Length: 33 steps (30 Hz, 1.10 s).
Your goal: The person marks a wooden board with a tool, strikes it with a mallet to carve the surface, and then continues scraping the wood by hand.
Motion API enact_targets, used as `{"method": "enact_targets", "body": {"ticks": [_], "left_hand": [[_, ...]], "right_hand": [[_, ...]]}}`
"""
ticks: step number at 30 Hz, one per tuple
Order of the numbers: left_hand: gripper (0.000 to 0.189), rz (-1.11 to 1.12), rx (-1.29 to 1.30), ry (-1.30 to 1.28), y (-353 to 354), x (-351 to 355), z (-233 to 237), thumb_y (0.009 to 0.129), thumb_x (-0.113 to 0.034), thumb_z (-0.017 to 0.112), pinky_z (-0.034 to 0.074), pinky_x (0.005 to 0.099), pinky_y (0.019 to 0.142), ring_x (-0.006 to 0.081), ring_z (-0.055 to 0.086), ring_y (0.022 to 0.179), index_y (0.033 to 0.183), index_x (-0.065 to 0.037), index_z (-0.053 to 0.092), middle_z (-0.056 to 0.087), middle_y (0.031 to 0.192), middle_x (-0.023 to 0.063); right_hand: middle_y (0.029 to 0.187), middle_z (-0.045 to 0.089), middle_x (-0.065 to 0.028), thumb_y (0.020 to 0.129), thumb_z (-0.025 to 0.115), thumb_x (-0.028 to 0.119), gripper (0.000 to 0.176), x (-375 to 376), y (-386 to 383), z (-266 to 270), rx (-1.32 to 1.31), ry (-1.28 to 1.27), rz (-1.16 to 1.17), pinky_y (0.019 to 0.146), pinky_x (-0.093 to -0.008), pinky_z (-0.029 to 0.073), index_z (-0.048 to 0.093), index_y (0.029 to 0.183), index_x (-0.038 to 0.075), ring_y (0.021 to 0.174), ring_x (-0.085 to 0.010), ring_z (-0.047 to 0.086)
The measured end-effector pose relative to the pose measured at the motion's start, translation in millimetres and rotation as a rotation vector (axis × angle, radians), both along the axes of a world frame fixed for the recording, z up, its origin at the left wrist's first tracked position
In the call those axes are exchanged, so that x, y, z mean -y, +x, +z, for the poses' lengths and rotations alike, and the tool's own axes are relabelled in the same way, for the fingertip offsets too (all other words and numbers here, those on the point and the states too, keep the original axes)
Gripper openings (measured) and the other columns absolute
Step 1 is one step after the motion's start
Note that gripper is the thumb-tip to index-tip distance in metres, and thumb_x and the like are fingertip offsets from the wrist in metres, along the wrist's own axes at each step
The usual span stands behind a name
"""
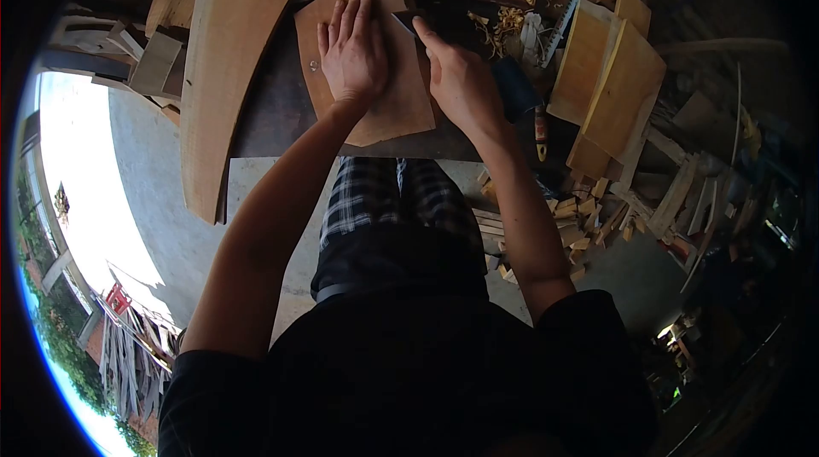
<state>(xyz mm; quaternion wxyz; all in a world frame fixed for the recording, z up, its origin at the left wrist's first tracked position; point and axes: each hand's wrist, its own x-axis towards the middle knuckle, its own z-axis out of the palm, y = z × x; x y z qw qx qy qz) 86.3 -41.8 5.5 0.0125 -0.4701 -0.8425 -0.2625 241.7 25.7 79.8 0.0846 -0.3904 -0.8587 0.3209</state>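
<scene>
head view: the left hand lies open and flat on the thin wooden board, its fingers together and pointing toward the far end. the right hand is closed on a bladed tool, with the index finger stretched along it; the blade sits at the board's right edge, and the handle is mostly hidden. the board rests at a slant on the dark worktop, its near end close to the front edge. a long curved plank lies to the left of it. to the right of the right hand are a dark blue object, curled shavings and a toothed saw blade, with yellowish boards farther right. small wood offcuts are heaped below these.
</scene>
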Motion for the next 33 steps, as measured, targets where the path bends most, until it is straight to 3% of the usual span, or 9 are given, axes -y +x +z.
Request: {"method": "enact_targets", "body": {"ticks": [21, 25, 29, 33], "left_hand": [[0.049, 0.023, -0.02, -0.011, -1, 2, -6, 0.106, -0.029, 0.04, 0.021, 0.0478, 0.123, 0.0247, 0.034, 0.15, 0.154, -0.018, 0.043, 0.044, 0.158, 0.0021], [0.049, 0.033, 0.003, 0.01, -1, 1, -6, 0.106, -0.029, 0.04, 0.021, 0.0476, 0.123, 0.0253, 0.034, 0.149, 0.153, -0.018, 0.043, 0.044, 0.158, 0.0021], [0.049, 0.025, 0.046, 0.026, 0, 1, -3, 0.104, -0.029, 0.042, 0.018, 0.0497, 0.124, 0.0259, 0.033, 0.15, 0.151, -0.016, 0.046, 0.043, 0.158, 0.0013], [0.049, 0.037, 0.002, 0.001, 0, 1, -3, 0.105, -0.029, 0.041, 0.021, 0.0478, 0.123, 0.0263, 0.034, 0.149, 0.153, -0.018, 0.044, 0.043, 0.159, 0.0023]], "right_hand": [[0.095, 0.071, -0.023, 0.096, 0.054, 0.012, 0.047, -11, -10, -3, -0.032, -0.028, 0.0, 0.078, -0.0524, 0.057, 0.056, 0.143, 0.02, 0.088, -0.0422, 0.07], [0.095, 0.071, -0.0234, 0.098, 0.052, 0.014, 0.045, -6, -5, 4, 0.065, -0.003, 0.033, 0.077, -0.0526, 0.057, 0.057, 0.142, 0.02, 0.087, -0.0438, 0.069], [0.093, 0.071, -0.0247, 0.098, 0.054, 0.013, 0.045, -15, -10, -3, -0.036, -0.024, 0.012, 0.077, -0.0531, 0.057, 0.057, 0.142, 0.02, 0.087, -0.0436, 0.07], [0.091, 0.07, -0.025, 0.101, 0.052, 0.017, 0.041, -8, -3, 11, 0.069, -0.038, 0.04, 0.075, -0.0518, 0.057, 0.058, 0.141, 0.016, 0.086, -0.0422, 0.07]]}}
